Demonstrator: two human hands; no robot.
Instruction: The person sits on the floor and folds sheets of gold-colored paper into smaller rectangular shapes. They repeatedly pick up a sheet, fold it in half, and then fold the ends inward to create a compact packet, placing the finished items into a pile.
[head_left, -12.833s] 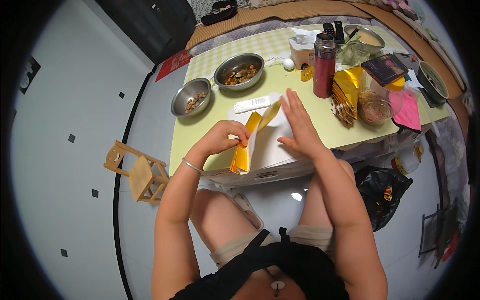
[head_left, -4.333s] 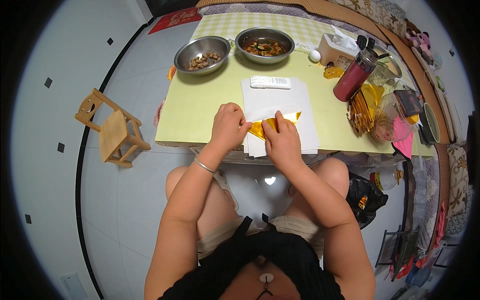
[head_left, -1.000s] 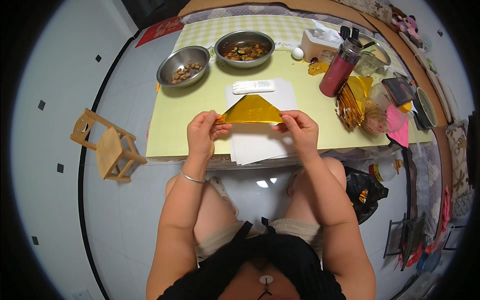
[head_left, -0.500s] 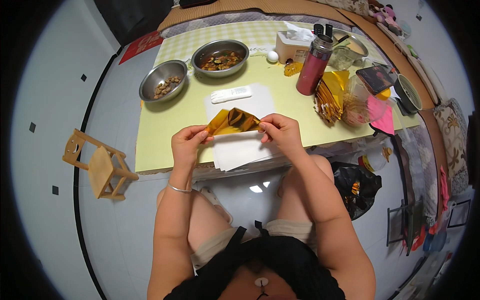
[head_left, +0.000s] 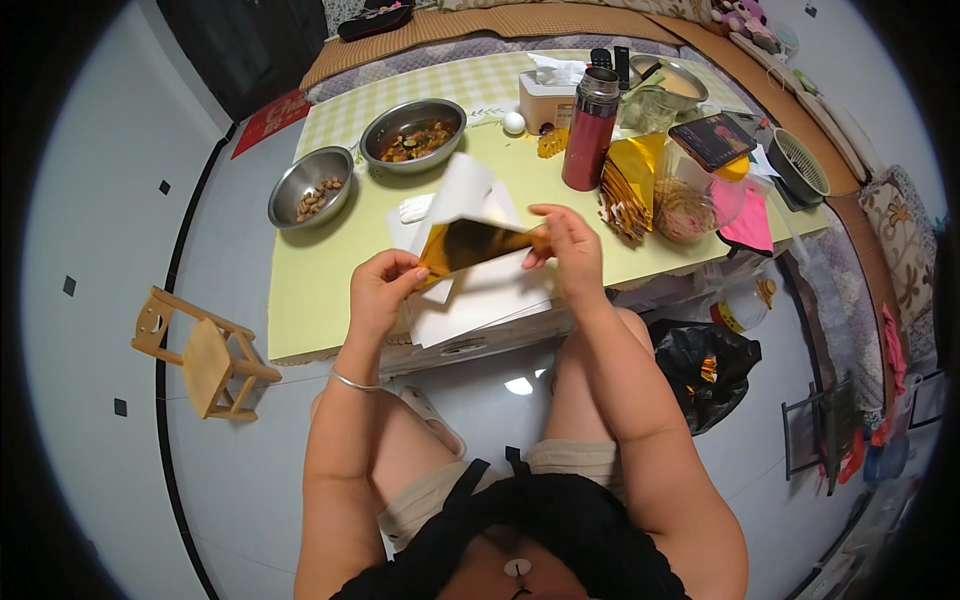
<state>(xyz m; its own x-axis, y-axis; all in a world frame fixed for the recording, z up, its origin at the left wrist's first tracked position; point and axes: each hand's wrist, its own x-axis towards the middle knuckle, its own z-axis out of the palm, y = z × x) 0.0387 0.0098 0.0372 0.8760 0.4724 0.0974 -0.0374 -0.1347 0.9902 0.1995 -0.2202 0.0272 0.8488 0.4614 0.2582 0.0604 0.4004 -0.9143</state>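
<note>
A shiny gold foil sheet (head_left: pixel 482 248) is stretched above the table's near edge. My left hand (head_left: pixel 380 292) pinches its left corner between thumb and fingers. At the other end, my right hand (head_left: pixel 572 255) grips the foil, which is bunched and a little blurred there. Behind the foil a white paper sheet (head_left: pixel 464 184) stands up, tilted; whether it is joined to the foil I cannot tell. Below lie white paper sheets (head_left: pixel 485 305). A flat white packet (head_left: pixel 415 207) is partly hidden by the raised paper.
Steel bowls hold nuts (head_left: pixel 318 201) and reddish food in liquid (head_left: pixel 413 103). To the right stand a red flask (head_left: pixel 590 140), folded gold foil (head_left: pixel 628 185), a plastic jar (head_left: pixel 686 208) and a tissue box (head_left: pixel 545 100). A small wooden chair (head_left: pixel 208 365) and black bag (head_left: pixel 705 375) are on the floor.
The foil has turned from a spread, peaked shape to a slanted, narrower one, and white paper now rises behind it. My right hand has lifted slightly. The whole view has shifted somewhat.
</note>
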